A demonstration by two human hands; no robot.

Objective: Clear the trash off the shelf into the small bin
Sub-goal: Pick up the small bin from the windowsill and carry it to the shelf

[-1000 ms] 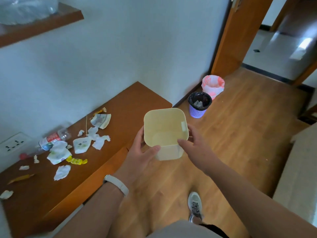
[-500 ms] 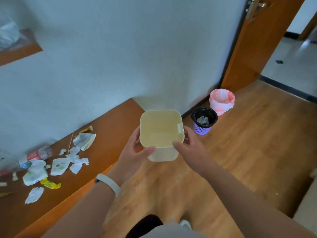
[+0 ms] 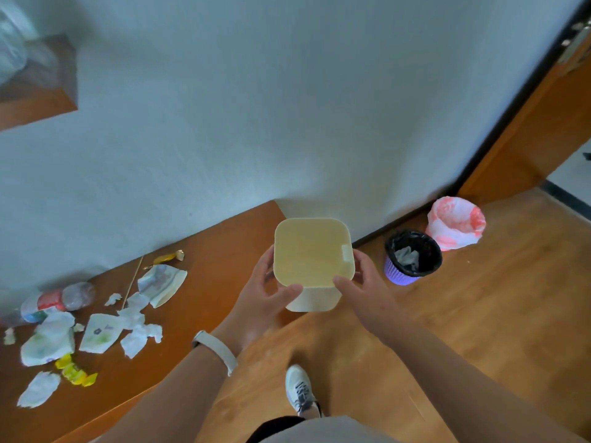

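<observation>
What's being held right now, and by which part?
Both hands hold the small cream bin by its rim: left hand on the left side, right hand on the right.

Both forearms (image 3: 166,394) are bare. Just behind the left hand (image 3: 259,302) sits a slim off-white wristband (image 3: 215,350). Lower, between it and the right hand (image 3: 364,295), show a white, grey-laced sneaker (image 3: 300,391) and pale grey clothing (image 3: 319,430).

Wooden shelf (image 3: 224,251), paper scraps (image 3: 140,334) (crumpled), bottle (image 3: 57,300)
</observation>
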